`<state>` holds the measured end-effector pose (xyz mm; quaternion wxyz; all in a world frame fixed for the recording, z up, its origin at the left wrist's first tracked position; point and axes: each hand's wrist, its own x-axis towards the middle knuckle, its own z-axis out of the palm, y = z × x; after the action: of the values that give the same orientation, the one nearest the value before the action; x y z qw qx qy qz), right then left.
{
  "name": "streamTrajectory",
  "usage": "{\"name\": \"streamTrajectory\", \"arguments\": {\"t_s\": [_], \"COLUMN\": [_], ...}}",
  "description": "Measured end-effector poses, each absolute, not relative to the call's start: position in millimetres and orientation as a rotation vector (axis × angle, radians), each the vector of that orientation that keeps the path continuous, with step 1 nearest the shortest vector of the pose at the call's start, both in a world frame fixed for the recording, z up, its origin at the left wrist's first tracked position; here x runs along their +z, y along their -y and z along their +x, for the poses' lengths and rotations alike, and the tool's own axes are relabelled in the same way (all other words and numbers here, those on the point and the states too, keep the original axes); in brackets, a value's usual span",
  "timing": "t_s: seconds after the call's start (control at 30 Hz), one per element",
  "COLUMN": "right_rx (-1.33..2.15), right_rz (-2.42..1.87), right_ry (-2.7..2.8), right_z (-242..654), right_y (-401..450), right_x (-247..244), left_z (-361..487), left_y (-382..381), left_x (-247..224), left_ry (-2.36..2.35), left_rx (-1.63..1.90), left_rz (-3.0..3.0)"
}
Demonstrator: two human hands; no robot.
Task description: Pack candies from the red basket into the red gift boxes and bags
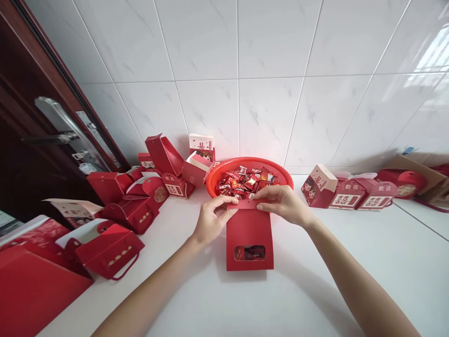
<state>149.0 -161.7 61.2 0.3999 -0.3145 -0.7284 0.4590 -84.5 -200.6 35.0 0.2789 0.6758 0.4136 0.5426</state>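
A red box [249,229] with a small window low on its front stands on the white table in the middle. Dark red wrapped sweets show through the window. My left hand [214,217] pinches the left end of the box's top flap between thumb and fingers. At the flap's right end, my right hand [283,205] has its thumb and fingers closed on the same edge. Just behind the box is a red plastic basket [285,174] holding many wrapped candies [242,181].
Several red boxes [131,213], some with lids up, crowd the left side. At the right stand more printed boxes [345,194] and a cardboard carton [414,169]. A tiled wall [206,42] rises behind the table [224,309]; a dark door [38,121] is at the left.
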Motion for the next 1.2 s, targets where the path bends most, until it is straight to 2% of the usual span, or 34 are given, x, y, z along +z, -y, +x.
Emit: {"name": "streamTrajectory", "arguments": {"t_s": [0.2, 0.5, 0.63, 0.77, 1.03, 1.2], "right_rx": [1.001, 1.26, 0.998, 0.722, -0.09, -0.298], "right_rz": [-0.859, -0.834, -0.918, -1.108, -1.571, -1.808], "right_ry": [1.901, 1.925, 1.921, 1.747, 0.517, 0.568], "right_z": [149.9, 161.5, 179.6, 245.8, 396.1, 433.5], "right_y": [163.0, 163.6, 182.9, 205.3, 235.2, 213.4], "right_x": [62.5, 58.4, 59.6, 69.5, 70.3, 41.0], "left_z": [-88.9, -78.4, -72.6, -67.6, -52.6, -47.4], "left_y": [199.3, 204.2, 210.1, 214.3, 219.8, 221.5], "left_x": [30.5, 17.5, 13.6, 7.6, -35.8, -46.9], "left_ry": [-1.103, -1.116, -1.062, -1.0, -0.981, -0.916], "left_rx": [1.387, 1.545, 1.488, 1.357, 0.974, 0.894], "left_rz": [1.901, 1.921, 1.857, 1.914, 1.942, 2.014]}}
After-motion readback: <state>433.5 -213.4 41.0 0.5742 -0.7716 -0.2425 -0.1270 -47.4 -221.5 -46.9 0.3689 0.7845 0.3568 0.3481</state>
